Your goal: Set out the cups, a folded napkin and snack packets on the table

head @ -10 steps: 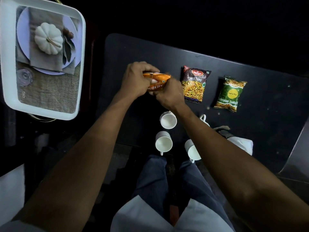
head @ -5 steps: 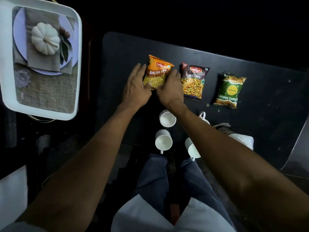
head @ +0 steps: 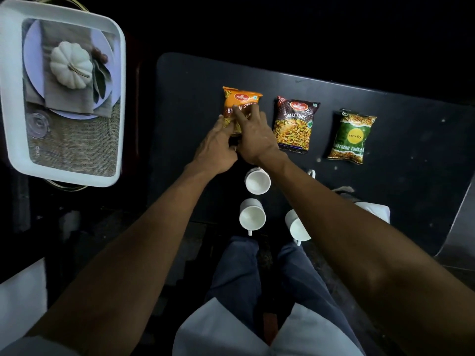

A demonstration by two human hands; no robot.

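While both hands meet over the orange snack packet (head: 241, 105), neither seems to be gripping it. The left hand (head: 217, 147) lies loosely open at the packet's near left corner, and the right hand (head: 253, 136) rests flat with its fingers (head: 239, 113) spread across the packet's printed front. This packet lies flat on the dark table (head: 185, 104), first in a row. Just to its right is a maroon mixture packet (head: 295, 124), then a green packet (head: 352, 136) a little further right.

Such sealed foil pouches are probably light, puffed with air, slick and crinkly, with brittle contents; a gentle pinch at the crimped top or bottom seam would likely suit better than squeezing the middle.

Nearer the person stand three white cups (head: 253, 214), close together. A white folded napkin (head: 375, 210) shows beside the right forearm, partly hidden. Well off to the left sits a white tray (head: 12, 98).
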